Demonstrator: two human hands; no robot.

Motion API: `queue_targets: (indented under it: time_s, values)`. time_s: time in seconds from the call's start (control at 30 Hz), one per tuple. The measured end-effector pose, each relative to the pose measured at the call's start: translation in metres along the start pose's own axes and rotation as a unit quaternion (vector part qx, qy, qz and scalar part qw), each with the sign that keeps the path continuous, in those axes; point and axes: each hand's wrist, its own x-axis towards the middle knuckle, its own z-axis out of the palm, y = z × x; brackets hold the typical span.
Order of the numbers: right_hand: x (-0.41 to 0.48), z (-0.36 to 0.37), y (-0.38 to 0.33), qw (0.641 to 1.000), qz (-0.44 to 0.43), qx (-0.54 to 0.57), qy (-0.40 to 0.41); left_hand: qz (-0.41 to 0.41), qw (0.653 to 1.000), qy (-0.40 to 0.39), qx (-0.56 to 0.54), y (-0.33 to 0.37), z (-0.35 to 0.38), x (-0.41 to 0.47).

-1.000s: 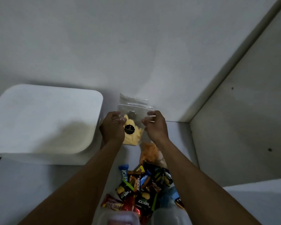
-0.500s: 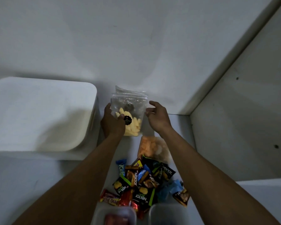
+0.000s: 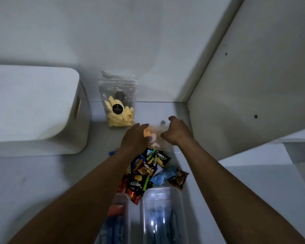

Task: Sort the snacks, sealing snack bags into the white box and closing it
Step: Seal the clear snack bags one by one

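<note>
Orange-snack bag, crinkly clear plastic: our left hand and right hand pinch it; white box at nine o'clock.

"nextar" in white letters on three black snack packets heaped near the shelf's front edge: once on the rear packet, once on the middle one, upside down on the front one. Partial letters "ex" sideways on another. Round black label on the clear bag of yellow chips: print too small to read.
</note>
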Motion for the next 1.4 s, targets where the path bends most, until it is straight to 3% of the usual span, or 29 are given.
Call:
queue_targets:
  time_s: [0.13,0.27,0.43,0.73,0.97,1.2,1.4]
  values:
    - [-0.007,0.011,0.014,0.992,0.037,0.122,-0.005,-0.012,1.000,-0.008,-0.017,0.000,0.008,0.001]
    - [-0.012,0.008,0.013,0.961,0.048,0.272,0.008,-0.019,0.998,-0.002,-0.056,-0.002,0.006,-0.003]
    - [-0.032,-0.014,-0.003,0.941,-0.023,0.338,0.004,-0.003,0.995,0.034,-0.094,0.009,-0.012,-0.025]
    - [-0.113,-0.098,-0.042,0.947,-0.233,0.221,-0.029,0.072,0.964,0.155,-0.205,0.068,-0.104,-0.108]
    - [-0.189,-0.167,-0.083,0.934,-0.321,0.157,0.008,0.132,0.922,0.245,-0.270,0.112,-0.188,-0.173]
    - [-0.251,-0.214,-0.122,0.912,-0.392,0.099,0.062,0.172,0.899,0.206,-0.345,0.148,-0.251,-0.216]
    - [-0.281,-0.226,-0.145,0.900,-0.404,0.109,0.122,0.185,0.892,0.249,-0.328,0.161,-0.285,-0.226]
